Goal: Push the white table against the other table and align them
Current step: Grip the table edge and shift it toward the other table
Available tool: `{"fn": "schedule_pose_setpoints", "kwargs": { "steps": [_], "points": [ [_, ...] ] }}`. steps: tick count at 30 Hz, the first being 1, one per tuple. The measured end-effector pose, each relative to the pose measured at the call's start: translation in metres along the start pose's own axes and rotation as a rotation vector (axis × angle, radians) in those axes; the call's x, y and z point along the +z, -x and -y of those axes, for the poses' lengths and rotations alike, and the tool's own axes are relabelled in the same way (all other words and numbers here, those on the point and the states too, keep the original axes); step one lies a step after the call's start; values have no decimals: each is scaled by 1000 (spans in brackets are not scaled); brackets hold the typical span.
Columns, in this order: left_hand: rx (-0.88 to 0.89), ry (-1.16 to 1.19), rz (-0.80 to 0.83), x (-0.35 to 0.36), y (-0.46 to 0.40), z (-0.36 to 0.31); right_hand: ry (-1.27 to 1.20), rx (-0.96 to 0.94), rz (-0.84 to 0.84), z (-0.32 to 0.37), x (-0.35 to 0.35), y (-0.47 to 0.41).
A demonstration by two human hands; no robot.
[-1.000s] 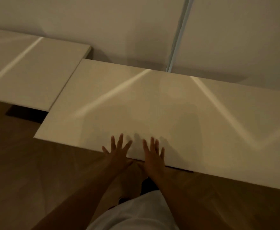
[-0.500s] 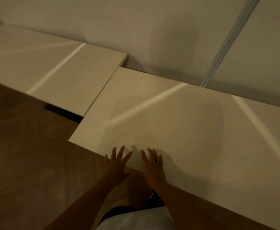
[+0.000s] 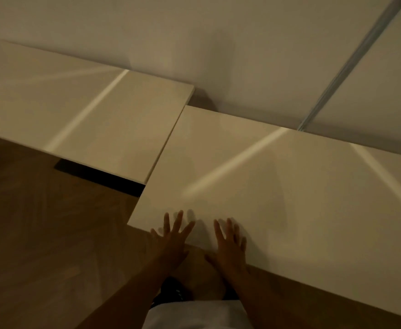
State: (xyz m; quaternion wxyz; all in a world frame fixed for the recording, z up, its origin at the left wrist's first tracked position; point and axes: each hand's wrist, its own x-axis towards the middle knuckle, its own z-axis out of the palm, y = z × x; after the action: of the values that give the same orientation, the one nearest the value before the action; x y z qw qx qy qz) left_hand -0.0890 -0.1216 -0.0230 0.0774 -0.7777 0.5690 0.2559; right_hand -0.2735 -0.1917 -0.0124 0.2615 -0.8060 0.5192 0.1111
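The white table (image 3: 277, 186) fills the right half of the view, its left side edge against the right side edge of the other table (image 3: 76, 110). The two are offset: the white table's front edge sits nearer to me, and its back corner stops short of the other table's back corner. My left hand (image 3: 171, 241) and my right hand (image 3: 230, 245) lie flat with fingers spread on the white table's front edge, close to its front left corner. Neither hand holds anything.
A pale wall (image 3: 218, 43) runs just behind both tables, with a metal rail (image 3: 351, 65) slanting down it at the right. Brown wooden floor (image 3: 40, 233) lies to the left and below. A dark base (image 3: 99, 176) shows under the other table.
The view has swung left, so the tables appear further right and more of the other table shows. My hands stay flat on the white table's front edge, now nearer its left corner.
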Motion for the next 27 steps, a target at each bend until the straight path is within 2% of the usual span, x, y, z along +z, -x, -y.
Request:
{"fn": "schedule_pose_setpoints", "kwargs": {
  "steps": [3, 6, 9, 17, 27],
  "points": [
    [9, 12, 59, 3, -9, 18, 0, 12, 10, 21, 6, 0],
    [84, -32, 23, -8, -19, 26, 20, -4, 11, 36, 5, -14],
    [101, 17, 73, -19, -26, 32, 85, -24, 42, 41, 6, -30],
    [106, -27, 158, -16, -37, 31, 148, 80, 91, 58, 24, -45],
    [163, -39, 139, -26, -61, 44, 171, 155, 128, 72, 21, -70]
  ]
}}
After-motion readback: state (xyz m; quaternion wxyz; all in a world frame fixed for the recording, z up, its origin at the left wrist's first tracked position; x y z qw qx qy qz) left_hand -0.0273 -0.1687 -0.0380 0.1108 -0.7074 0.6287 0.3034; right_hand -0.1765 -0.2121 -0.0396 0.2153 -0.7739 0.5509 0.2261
